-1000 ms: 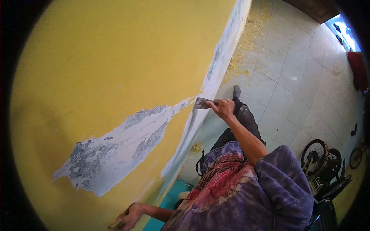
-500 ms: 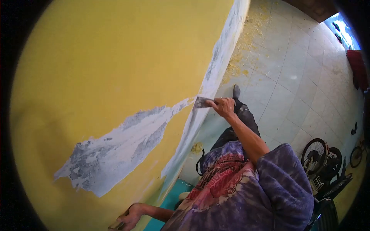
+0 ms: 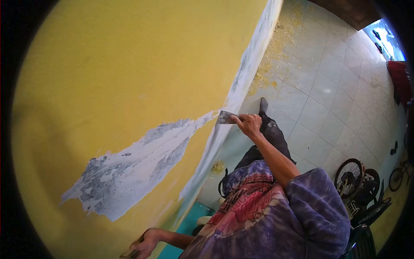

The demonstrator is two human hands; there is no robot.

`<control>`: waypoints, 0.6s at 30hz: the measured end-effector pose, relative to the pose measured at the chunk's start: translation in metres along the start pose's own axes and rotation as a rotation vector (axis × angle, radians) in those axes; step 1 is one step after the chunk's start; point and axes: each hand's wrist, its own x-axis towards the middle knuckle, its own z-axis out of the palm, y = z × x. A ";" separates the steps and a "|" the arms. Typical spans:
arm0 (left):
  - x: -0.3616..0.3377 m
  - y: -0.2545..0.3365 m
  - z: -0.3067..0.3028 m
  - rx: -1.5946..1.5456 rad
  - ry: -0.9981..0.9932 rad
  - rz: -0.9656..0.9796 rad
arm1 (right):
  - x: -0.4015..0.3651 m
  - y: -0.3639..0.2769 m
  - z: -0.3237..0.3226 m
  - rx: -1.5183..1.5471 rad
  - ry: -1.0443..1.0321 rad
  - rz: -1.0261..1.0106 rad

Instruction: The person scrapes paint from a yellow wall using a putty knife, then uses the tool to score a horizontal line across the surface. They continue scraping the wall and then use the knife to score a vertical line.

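Movement is slight: the right hand (image 3: pixel 247 124), closed on the flat grey metal scraper (image 3: pixel 225 117), still holds its blade just leftward at the tip of the whitish scraped patch (image 3: pixel 129 172) in the yellow wall (image 3: pixel 129 64), which looks no larger; the left hand (image 3: pixel 145 244) grips a brownish tool (image 3: pixel 129 254).

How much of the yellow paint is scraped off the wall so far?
Done: a long grey-white bare patch in the yellow painted wall, and yellow paint flakes on the white tiled floor. In hand: the right hand presses a flat metal scraper at the patch's tip; the left hand grips a brown object low down. Left: most of the wall is still yellow.
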 end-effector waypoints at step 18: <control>-0.002 0.012 0.011 -0.011 -0.030 0.037 | 0.007 0.001 0.003 0.005 -0.041 -0.070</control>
